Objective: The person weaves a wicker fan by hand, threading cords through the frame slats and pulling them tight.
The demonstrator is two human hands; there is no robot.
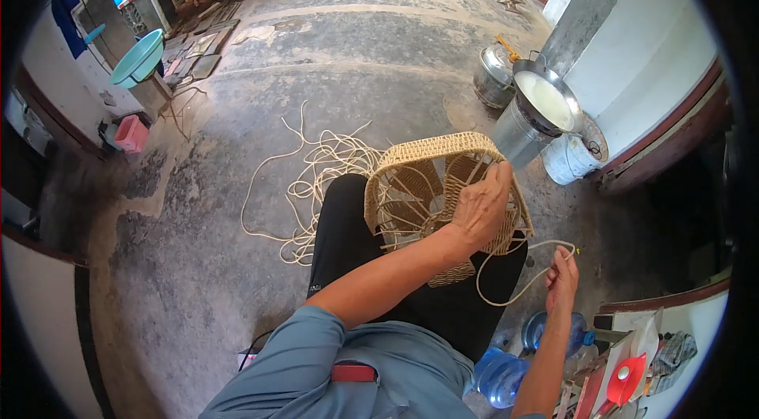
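A woven basket (439,149) of tan cord rests tilted on my black-trousered legs, its openwork side showing rib strands and woven petal shapes. My left hand (481,209) grips the basket's right rim, fingers mostly hidden behind the back of the hand. Off to the right of the basket, my right hand (562,275) pinches a pale cord (518,298), which loops from the fingers back to the basket's lower right edge. Loose coils of the same cord (336,158) lie on the floor beyond my left knee.
A pan of whitish liquid (545,101) sits on a metal stove, with a lidded pot (495,75) and a white bucket (571,160) beside it. Blue water bottles (502,378) stand low right. A teal basin (138,59) and pink bin (131,134) are at left.
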